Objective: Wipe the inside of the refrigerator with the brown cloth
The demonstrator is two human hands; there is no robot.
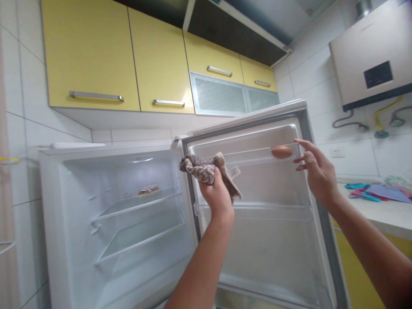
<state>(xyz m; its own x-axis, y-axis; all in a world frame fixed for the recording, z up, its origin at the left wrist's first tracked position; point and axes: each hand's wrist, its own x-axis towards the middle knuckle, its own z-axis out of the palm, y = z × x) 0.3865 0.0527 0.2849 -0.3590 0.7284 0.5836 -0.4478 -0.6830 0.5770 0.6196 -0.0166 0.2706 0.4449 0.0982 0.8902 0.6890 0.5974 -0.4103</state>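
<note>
My left hand [216, 192] is closed round a crumpled brown patterned cloth [206, 168], held up against the inner edge of the open fridge door [273, 240]. A brown egg [281, 151] rests in the door's top shelf [257, 150]. My right hand [317, 171] is raised just right of the egg. Its fingers are apart and loosely curled, with the tips close to the egg but not wrapped round it.
The fridge body [64, 206] stands open with clear shelves [138, 204]; a small brown item [148, 189] lies on the upper one. Yellow wall cabinets [96, 56] hang above. A counter [383, 210] with blue and pink things is at right, under a water heater [373, 56].
</note>
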